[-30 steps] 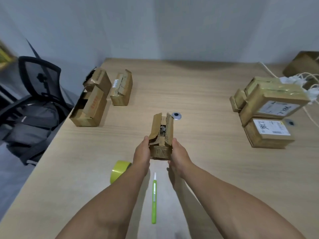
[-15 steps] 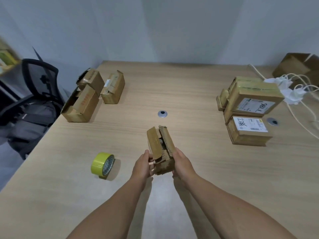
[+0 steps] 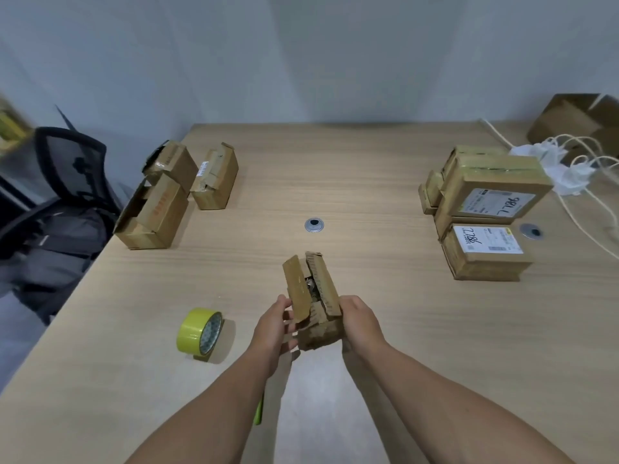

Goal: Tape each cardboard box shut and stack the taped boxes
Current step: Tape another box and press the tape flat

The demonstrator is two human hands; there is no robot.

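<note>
Frame centre: left hand [image 3: 273,326] and right hand [image 3: 360,321], fingers curled, clasped small brown cardboard box [image 3: 316,306], flaps ajar, contents indistinct; slim green pen [image 3: 258,413] mostly hidden under left forearm [image 3: 217,413].

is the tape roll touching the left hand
Apart. The head view shows bare table between the tape roll and the left hand, which holds the small box.

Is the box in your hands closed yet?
Open. On the box, the top flaps stand apart, contents visible between. Left hand and right hand hold it.
</note>
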